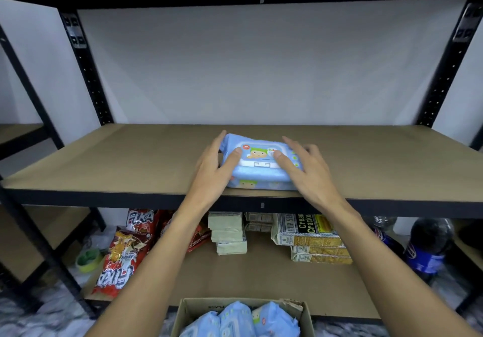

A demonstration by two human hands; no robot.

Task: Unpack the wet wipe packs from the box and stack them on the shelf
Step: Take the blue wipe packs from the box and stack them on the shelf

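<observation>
A light-blue wet wipe pack point(257, 157) lies on top of a second pack point(257, 185) near the front edge of the brown middle shelf point(130, 161). My left hand point(213, 169) touches the top pack's left end, thumb on its top and straight fingers along its side. My right hand point(307, 169) rests on the pack's right end, thumb on its lid and fingers spread over the far corner. At the bottom edge of the view stands an open cardboard box point(183, 315) with several more blue packs point(243, 318) upright inside.
The lower shelf point(261, 279) holds red snack bags point(122, 253), stacked grey-green packets point(228, 233), cracker packs point(311, 237) and dark soda bottles point(428, 245). Black steel uprights point(86, 67) frame the shelf, and a white wall stands behind it. Another shelf board runs overhead.
</observation>
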